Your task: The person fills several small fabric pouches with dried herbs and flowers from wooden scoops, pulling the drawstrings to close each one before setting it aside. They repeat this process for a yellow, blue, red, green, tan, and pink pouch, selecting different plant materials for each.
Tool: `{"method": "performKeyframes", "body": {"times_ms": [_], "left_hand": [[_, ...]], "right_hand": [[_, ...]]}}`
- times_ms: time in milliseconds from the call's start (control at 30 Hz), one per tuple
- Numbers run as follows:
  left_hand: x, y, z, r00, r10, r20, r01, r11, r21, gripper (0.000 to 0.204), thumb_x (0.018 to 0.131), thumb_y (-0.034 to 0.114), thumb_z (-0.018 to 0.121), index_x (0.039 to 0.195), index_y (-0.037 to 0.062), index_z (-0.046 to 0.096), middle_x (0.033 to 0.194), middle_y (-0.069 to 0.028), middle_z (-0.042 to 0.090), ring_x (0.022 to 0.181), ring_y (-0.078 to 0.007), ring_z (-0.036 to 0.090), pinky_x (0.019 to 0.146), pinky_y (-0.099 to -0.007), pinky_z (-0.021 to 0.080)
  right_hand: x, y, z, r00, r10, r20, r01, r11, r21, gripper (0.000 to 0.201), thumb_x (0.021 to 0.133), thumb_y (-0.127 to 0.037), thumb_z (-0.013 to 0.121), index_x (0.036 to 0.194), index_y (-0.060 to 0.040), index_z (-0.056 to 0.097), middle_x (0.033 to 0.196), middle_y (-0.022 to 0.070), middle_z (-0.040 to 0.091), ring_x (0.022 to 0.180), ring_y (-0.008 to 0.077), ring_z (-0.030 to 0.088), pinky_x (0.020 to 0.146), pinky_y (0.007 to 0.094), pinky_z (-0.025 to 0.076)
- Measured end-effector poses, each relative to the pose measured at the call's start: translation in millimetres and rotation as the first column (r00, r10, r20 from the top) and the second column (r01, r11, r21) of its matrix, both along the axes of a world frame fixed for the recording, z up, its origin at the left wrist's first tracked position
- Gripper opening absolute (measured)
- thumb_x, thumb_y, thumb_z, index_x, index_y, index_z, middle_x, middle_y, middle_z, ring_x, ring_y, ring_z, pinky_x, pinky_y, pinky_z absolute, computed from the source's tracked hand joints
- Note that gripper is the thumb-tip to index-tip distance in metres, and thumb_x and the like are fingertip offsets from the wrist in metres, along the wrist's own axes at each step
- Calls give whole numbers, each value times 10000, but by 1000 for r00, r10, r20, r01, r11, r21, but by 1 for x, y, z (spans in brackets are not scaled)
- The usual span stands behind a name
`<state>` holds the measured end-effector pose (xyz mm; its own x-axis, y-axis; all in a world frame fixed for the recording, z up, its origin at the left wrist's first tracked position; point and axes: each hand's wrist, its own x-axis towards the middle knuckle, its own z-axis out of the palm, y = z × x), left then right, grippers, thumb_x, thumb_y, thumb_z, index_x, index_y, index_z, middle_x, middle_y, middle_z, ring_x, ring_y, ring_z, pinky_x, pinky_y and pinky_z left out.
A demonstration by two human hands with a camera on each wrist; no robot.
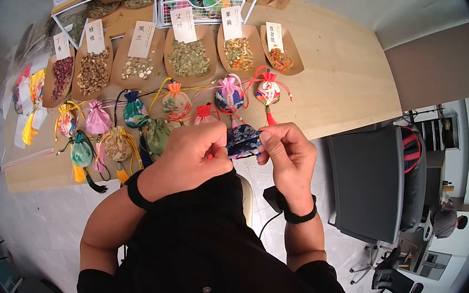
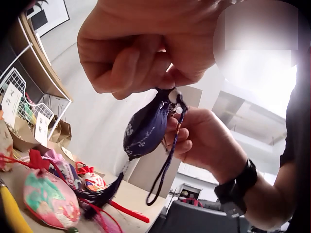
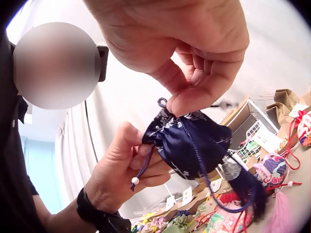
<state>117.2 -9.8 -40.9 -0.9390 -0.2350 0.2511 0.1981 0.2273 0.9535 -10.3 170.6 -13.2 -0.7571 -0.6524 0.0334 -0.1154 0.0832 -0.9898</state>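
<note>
I hold one pouch (image 3: 180, 150) suspended in the air between my left hand (image 1: 196, 150) and my right hand (image 1: 288, 159), both pinching it at the neck. The fabric is glossy navy blue with a white floral print. The body is rounded and tilted; the fabric is puckered along the neck, but whether the mouth is fully closed cannot be determined. A braided navy cord (image 2: 171, 155) hangs in a long loop outside the body. A white bead (image 3: 135, 181) terminates a short cord end beside my left hand. A dark navy tassel (image 2: 108, 190) trails from the lower end, below a silvery collar (image 3: 231, 170).
</note>
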Motion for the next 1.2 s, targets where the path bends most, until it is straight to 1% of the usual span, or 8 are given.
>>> {"method": "performKeyframes", "body": {"times_ms": [67, 167, 267, 467, 667, 767, 867, 1200], "left_hand": [[2, -1, 0, 999, 54, 4, -53, 983, -178, 214, 809, -48, 688, 831, 33, 491, 705, -4, 555, 634, -52, 552, 550, -257, 413], [0, -3, 5, 991, 102, 88, -93, 990, -103, 211, 813, -33, 704, 835, 30, 504, 664, 2, 578, 638, -62, 594, 560, -275, 444], [-7, 5, 5, 970, 146, 193, -158, 986, 45, 264, 793, 142, 804, 791, 54, 555, 658, -57, 609, 582, -216, 600, 551, -370, 457], [-18, 15, 1, 951, 218, 220, -200, 974, -103, 316, 784, 233, 820, 762, 50, 563, 644, -81, 590, 588, -254, 598, 552, -401, 442], [-16, 15, 16, 926, 254, 279, -218, 964, -152, 265, 792, 228, 801, 780, 49, 606, 665, -92, 615, 595, -267, 611, 555, -405, 450], [-19, 21, 11, 945, 256, 201, -196, 941, -276, 244, 804, 237, 781, 798, 48, 627, 675, -99, 641, 606, -286, 634, 563, -419, 473], [-23, 33, 10, 958, 259, 121, -219, 938, -269, 234, 795, 172, 777, 770, 48, 581, 650, -90, 595, 566, -246, 580, 545, -400, 449], [-10, 19, 20, 948, 272, 167, -100, 750, -654, 288, 777, 282, 791, 849, 56, 627, 772, -144, 682, 708, -351, 696, 616, -487, 524]], "right_hand": [[4, -1, 3, 999, -7, -35, 8, 999, 39, 95, 1032, -52, 659, 1019, 39, 682, 799, 55, 698, 677, 84, 659, 614, 246, 560], [1, -3, 3, 998, 21, -65, -19, 999, 32, 99, 1032, -55, 661, 1013, 41, 678, 791, 51, 696, 669, 81, 654, 599, 241, 554], [0, -3, 1, 1000, 1, -30, -1, 1000, 11, 103, 1030, -58, 667, 1013, 43, 678, 796, 48, 698, 674, 79, 657, 604, 242, 557], [6, -4, 0, 1000, 8, -10, -9, 998, -67, 95, 1020, -58, 687, 1025, 37, 689, 805, 48, 706, 672, 72, 657, 607, 240, 558], [6, 2, -12, 962, 40, -270, -22, 997, 70, 200, 951, -45, 754, 1134, 13, 698, 848, 50, 723, 713, 78, 667, 633, 262, 560], [10, 0, 7, 955, 126, -267, -49, 959, 278, 328, 894, -41, 779, 1205, -6, 681, 857, 72, 724, 722, 104, 676, 631, 281, 549], [10, -1, -6, 946, 75, -315, 14, 962, 273, 381, 863, -24, 767, 1230, -14, 667, 832, 96, 719, 677, 136, 674, 620, 300, 539], [14, 14, -5, 939, 37, -343, 107, 914, 392, 285, 818, -26, 725, 1097, -24, 666, 657, 84, 647, 567, 191, 650, 579, 331, 520]]}}
